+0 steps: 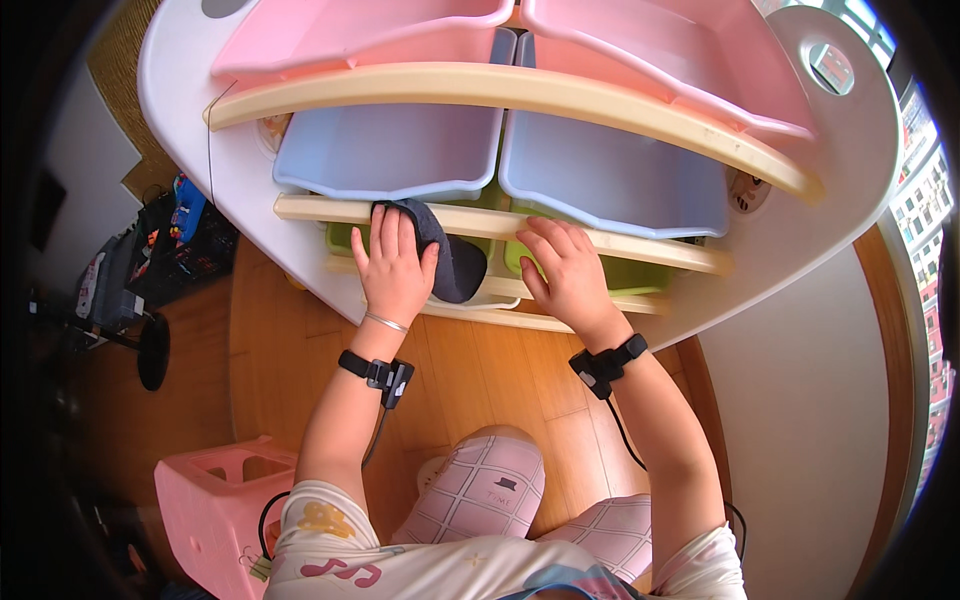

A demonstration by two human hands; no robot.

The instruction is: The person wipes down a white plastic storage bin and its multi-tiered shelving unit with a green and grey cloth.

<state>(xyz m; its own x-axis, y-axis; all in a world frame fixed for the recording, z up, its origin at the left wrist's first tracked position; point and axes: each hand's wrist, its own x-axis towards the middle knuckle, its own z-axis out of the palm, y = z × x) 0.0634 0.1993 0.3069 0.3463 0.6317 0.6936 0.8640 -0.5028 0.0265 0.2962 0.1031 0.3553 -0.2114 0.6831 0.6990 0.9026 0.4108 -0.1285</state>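
My left hand (394, 262) lies flat on a dark grey cloth (442, 251), pressing it against a cream plastic rail (630, 246) of a toy storage rack; the cloth drapes down over the rail's front. Farther right, my right hand (566, 274) touches the same rail with its fingertips, fingers apart and holding nothing. Just above the rail sit a left blue bin (390, 146) and a right blue bin (615, 172). Green bins (637, 277) show partly below it.
Pink bins (675, 52) fill the rack's top tier, behind a curved cream rail (450, 82). White side panels (832, 187) flank the tiers. A pink plastic stool (217, 517) stands at lower left on the wooden floor (480, 367). Dark clutter (180, 247) lies left; a wall (795, 375) is right.
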